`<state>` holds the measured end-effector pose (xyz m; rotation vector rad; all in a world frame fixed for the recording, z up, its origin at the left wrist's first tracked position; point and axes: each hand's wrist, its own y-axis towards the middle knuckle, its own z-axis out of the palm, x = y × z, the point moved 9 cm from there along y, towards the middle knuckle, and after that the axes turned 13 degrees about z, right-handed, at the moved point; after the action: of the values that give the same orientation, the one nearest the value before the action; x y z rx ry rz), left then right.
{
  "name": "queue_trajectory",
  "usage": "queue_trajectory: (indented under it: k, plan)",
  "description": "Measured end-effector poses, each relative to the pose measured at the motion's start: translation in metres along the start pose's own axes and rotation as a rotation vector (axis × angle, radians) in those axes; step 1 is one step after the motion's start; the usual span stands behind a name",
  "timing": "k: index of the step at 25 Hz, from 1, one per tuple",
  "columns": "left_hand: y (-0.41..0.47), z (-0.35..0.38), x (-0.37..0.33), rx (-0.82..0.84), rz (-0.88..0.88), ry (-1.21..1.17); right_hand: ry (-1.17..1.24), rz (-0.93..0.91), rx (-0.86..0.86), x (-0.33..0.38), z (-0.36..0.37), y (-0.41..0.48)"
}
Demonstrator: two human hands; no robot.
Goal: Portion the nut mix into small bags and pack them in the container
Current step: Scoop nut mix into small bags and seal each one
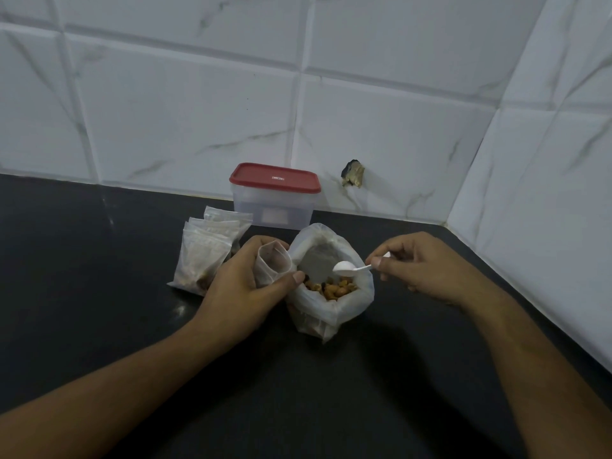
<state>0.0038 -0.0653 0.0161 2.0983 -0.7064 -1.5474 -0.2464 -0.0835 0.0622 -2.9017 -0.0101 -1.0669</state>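
Note:
A large clear bag [331, 306] stands open on the dark counter, with the nut mix [331, 289] showing at its bottom. My left hand [241, 286] grips a small clear bag [273, 265] with its mouth held open, right beside the large bag's left rim. My right hand [417, 263] pinches the handle of a white plastic spoon [347, 267]; its bowl hovers over the large bag's opening. Several filled small bags [205, 250] lie stacked to the left. A clear container with a red lid [275, 195], lid on, stands behind by the wall.
The dark counter [99, 293] runs into a corner of white marble-look tiles at the back and right. A broken hole in the tile [353, 173] sits right of the container.

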Motion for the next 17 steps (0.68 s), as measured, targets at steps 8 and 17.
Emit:
queue_trajectory:
  k: [8, 17]
  plan:
    - [0.0, 0.001, -0.002, 0.018, 0.006, 0.005, -0.059, -0.009, -0.074, 0.004, -0.004, 0.001]
    - [0.0, 0.002, 0.0, 0.029, -0.01, 0.015, 0.233, 0.111, 0.178, 0.004, 0.035, 0.002]
